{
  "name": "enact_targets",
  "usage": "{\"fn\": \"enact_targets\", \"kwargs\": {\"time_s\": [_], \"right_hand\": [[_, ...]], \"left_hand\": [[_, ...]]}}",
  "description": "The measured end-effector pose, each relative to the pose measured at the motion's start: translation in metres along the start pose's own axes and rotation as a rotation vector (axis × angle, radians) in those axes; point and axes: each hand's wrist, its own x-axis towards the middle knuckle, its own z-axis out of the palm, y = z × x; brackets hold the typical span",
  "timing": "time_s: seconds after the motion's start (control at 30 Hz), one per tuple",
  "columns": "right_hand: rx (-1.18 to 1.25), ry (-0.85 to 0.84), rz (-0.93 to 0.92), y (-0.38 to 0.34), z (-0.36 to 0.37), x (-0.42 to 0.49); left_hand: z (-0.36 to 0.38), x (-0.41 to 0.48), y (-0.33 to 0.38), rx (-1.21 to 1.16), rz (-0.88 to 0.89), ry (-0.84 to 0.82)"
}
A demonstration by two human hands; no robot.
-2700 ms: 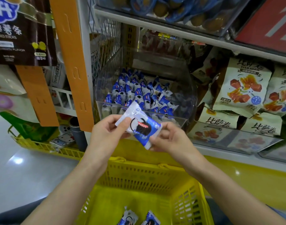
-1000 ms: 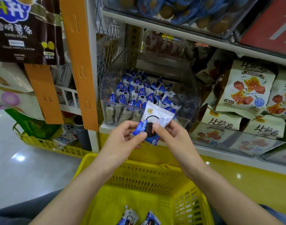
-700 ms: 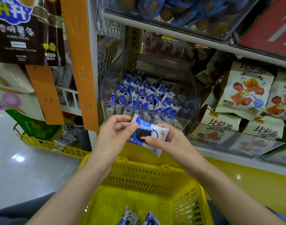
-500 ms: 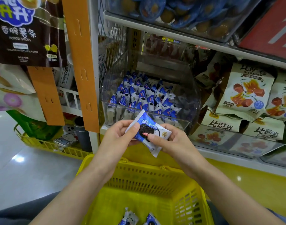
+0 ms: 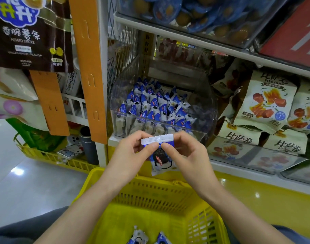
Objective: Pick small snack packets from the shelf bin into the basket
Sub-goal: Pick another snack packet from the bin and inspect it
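Observation:
A small blue-and-white snack packet (image 5: pixel 160 161) hangs upright in front of the shelf, above the yellow basket (image 5: pixel 150 194). My left hand (image 5: pixel 133 154) and my right hand (image 5: pixel 185 154) both pinch its white crimped top edge, thumbs meeting at the middle. Behind them the clear shelf bin (image 5: pixel 206 110) holds several like packets (image 5: pixel 154 106). Two packets (image 5: pixel 138 237) lie at the basket's bottom, near the lower edge of the view.
Beige pizza-roll snack bags (image 5: pixel 266 104) fill the shelf to the right. An orange hanging strip (image 5: pixel 88 67) and a dark potato-stick bag (image 5: pixel 29 32) hang on the left. A second yellow basket (image 5: pixel 50 157) sits on the grey floor at left.
The packet was turned from lying tilted between my fingers to hanging upright. Both hands shifted their pinch to its top seam.

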Motion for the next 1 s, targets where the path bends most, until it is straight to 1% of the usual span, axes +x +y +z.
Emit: {"fn": "enact_targets", "kwargs": {"time_s": [0.17,0.27,0.33,0.4,0.47,0.57,0.7,0.73,0.77,0.8,0.87,0.9,0.93,1.0], "right_hand": [[0.017,-0.082,0.090,0.000,0.003,0.000],[0.039,-0.043,0.104,0.000,0.005,0.000],[0.108,0.027,0.126,0.000,0.006,0.001],[0.141,0.092,0.136,0.001,0.006,0.001],[0.134,0.099,0.137,0.000,0.008,0.001],[0.098,0.048,0.093,-0.005,0.009,0.004],[-0.011,-0.066,-0.015,-0.021,0.001,0.025],[-0.040,-0.064,-0.025,-0.023,-0.003,0.036],[-0.053,-0.023,-0.021,-0.024,-0.007,0.050],[-0.065,0.055,-0.009,-0.021,-0.012,0.070],[-0.129,0.250,0.048,-0.014,-0.020,0.117],[-0.188,0.308,0.099,-0.009,-0.024,0.141],[-0.280,0.325,0.167,-0.003,-0.026,0.163],[-0.534,0.252,0.368,0.015,-0.031,0.195]], "left_hand": [[-0.001,0.001,0.004,-0.140,-0.027,0.125],[-0.002,0.002,0.006,-0.257,-0.068,0.172],[-0.001,0.001,0.006,-0.326,-0.140,0.170],[0.002,-0.001,0.006,-0.298,-0.190,0.119],[0.005,-0.003,0.006,-0.254,-0.201,0.051],[0.001,-0.001,0.009,-0.238,-0.143,0.030],[-0.012,0.011,0.019,-0.218,-0.021,0.097],[-0.015,0.015,0.021,-0.237,-0.014,0.124],[-0.019,0.018,0.023,-0.262,-0.011,0.149],[-0.021,0.022,0.024,-0.282,-0.010,0.171],[-0.028,0.028,0.026,-0.286,0.004,0.190],[-0.030,0.030,0.027,-0.283,0.019,0.191],[-0.033,0.032,0.028,-0.281,0.034,0.191],[-0.038,0.035,0.030,-0.287,0.050,0.192]]}}
